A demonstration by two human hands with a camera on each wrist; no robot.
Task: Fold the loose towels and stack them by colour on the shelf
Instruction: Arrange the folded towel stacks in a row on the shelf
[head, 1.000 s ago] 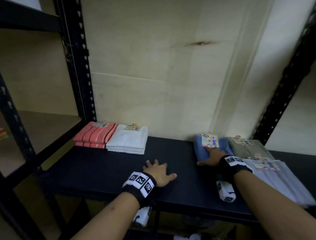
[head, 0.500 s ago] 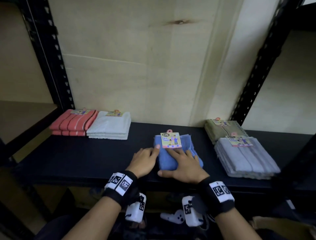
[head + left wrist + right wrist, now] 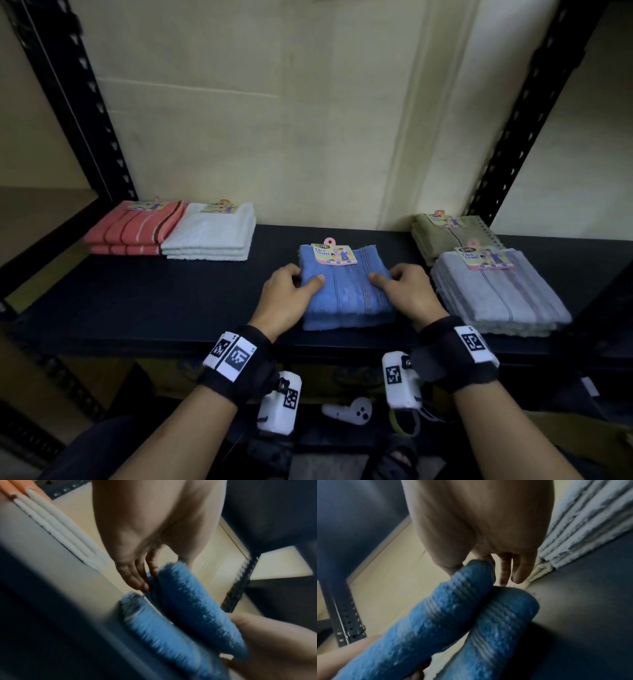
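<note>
My left hand (image 3: pixel 289 291) grips the left edge of the folded blue towel (image 3: pixel 346 291) at the centre of the head view, thumb lying on top and the other fingers tucked under the top fold. My right hand (image 3: pixel 407 291) mirrors it on the right edge, thumb on top, fingers curled around the side. The towel lies on the dark shelf (image 3: pixel 171 301), its card label at the far edge.

The left wrist view shows what the head view hides: my fingers (image 3: pixel 137 577) slipped between two thick blue layers (image 3: pixel 188 608), the upper one parted from the lower. The right wrist view shows the same split from the other side, my thumb pressing the upper blue roll (image 3: pixel 436 615) while the other fingertips (image 3: pixel 518 573) hang straight past the edge.

Only the head view shows the other stacks: coral striped towels (image 3: pixel 133 229) and white towels (image 3: pixel 209 236) at middle left, olive towels (image 3: pixel 442 233) and grey towels (image 3: pixel 496 294) at right.
</note>
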